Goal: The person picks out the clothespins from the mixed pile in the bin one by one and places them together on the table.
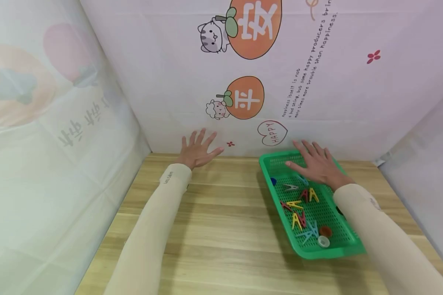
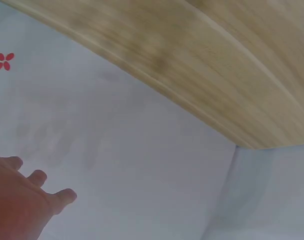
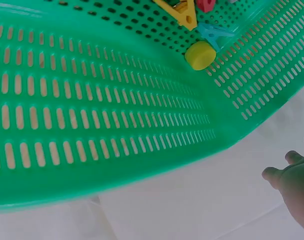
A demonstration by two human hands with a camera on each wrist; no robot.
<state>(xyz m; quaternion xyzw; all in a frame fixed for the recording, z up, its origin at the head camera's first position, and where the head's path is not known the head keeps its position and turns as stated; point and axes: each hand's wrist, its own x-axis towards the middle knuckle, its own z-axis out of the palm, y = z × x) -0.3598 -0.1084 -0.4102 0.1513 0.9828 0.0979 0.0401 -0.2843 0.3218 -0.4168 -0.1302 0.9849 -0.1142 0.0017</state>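
My left hand (image 1: pixel 196 154), fingers spread, reaches over the table's back edge in front of the printed wall cloth and holds nothing. My right hand (image 1: pixel 318 167) hovers with extended fingers above the far end of a green plastic basket (image 1: pixel 293 242). In the basket lie yellow clothespins (image 1: pixel 295 204), red clothespins (image 1: pixel 301 218), blue clothespins (image 1: pixel 306 236) and a grey clothespin (image 1: pixel 291 187). Round caps lie there too: a brown-orange cap (image 1: pixel 325 231), a whitish cap (image 1: pixel 323 241) and, in the right wrist view, a yellow cap (image 3: pixel 200 55). My right arm hides part of the basket's right side.
The wooden table (image 1: pixel 221 229) runs up to a white cloth backdrop (image 1: pixel 170 73) with cartoon prints. White cloth sides (image 1: pixel 40 184) stand at left and right. The basket sits on the table's right half.
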